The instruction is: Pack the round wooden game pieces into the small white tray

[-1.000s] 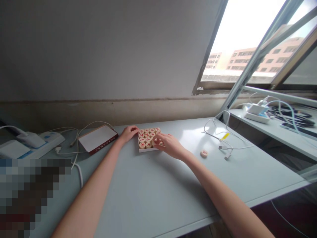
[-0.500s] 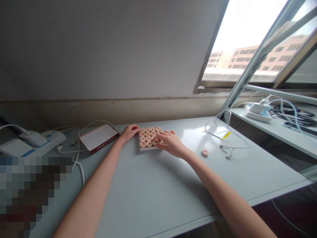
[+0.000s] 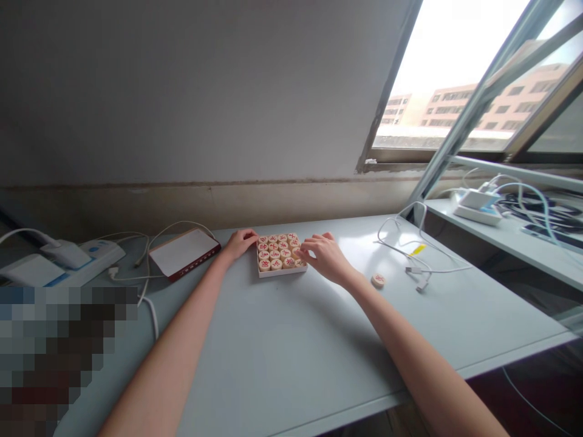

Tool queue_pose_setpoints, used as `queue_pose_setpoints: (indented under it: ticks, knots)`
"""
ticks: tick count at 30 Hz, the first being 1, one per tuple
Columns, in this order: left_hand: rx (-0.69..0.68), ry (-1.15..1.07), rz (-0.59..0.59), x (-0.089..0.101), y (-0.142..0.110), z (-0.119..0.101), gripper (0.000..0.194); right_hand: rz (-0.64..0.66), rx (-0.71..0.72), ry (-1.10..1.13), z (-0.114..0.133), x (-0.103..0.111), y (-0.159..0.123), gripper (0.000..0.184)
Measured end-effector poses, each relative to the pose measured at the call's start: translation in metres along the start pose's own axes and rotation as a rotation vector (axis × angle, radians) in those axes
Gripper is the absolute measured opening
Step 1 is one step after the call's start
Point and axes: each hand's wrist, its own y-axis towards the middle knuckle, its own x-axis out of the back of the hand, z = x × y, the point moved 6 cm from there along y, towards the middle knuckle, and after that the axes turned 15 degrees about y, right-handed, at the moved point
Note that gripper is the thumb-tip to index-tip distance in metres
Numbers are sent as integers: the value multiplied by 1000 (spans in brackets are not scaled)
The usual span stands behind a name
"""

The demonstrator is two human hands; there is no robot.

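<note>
Box (image 3: 282,274) of pieces (image 3: 276,264) is sitting toward the back of the table (image 3: 273,346), roughly mid-view from where I'm driving this. Step in hand, as far as I can judge: getting the pieces seated in the right-hand column. My right hand (image 3: 327,258) is at that side, fingertips curled in at the nearer end of the column. Can't tell from here whether they're pinching a piece or just resting on it, since the fingers cover the contact. My left hand (image 3: 239,244) has its fingertips at the box's far left corner. Looks like it's steadying things, but I can't see if it's actually gripping.

Next move, I reckon, calls for a light fingertip touch and a steady left side, because the pieces are packed tight and a shove could tip a neighbour.

Looks-wise: pale, wood-coloured discs with red characters, faces up, in a neat grid about four by four. Box is shallow with a white front wall. One loose piece (image 3: 378,280) lies flat on the table, off to the right.

Further out, lid (image 3: 184,250) on the left, pale inside up, then a power strip (image 3: 98,254). Cable (image 3: 449,270) with a yellow tag (image 3: 418,249) over on the right, window (image 3: 410,127) behind.
</note>
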Motion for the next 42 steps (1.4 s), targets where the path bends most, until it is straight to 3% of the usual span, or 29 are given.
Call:
queue_pose_setpoints:
  ticks: [5, 8, 11, 15, 19, 23, 27, 33, 35, 38, 42]
  knots:
    - [14, 1, -3, 0, -1, -1, 21, 57, 31, 35, 9, -8, 2, 39]
    - [12, -3, 0, 0, -1, 0, 21, 35, -43, -29, 3, 5, 1, 39]
    - [2, -10, -8, 0, 0, 1, 22, 104, -288, -124, -30, 31, -12, 36]
    - [1, -20, -12, 0, 1, 4, 24, 310, -718, -152, -84, 70, -57, 38]
    - [4, -5, -14, 0, 2, 4, 24, 380, -901, -74, -112, 88, -88, 51]
    - [-5, 1, -20, 1, 1, 2, 23, 459, -977, -8, -125, 77, -96, 32]
    - [-16, -11, -18, 1, 1, 2, 24, 493, -979, 100, -118, 62, -90, 12]
    - [-12, -12, -14, 0, 2, 4, 24, 561, -809, 267, -79, 31, -64, 13]
    - [-18, -16, -20, -1, 1, 2, 23, 497, -651, 321, -63, 22, -47, 10]
    - [-21, -13, -24, -1, -1, 0, 22, 297, -369, 412, -36, 15, -20, 15]
    - [-13, -1, -35, 0, -2, -1, 20, 115, -274, 446, -21, 6, -6, 13]
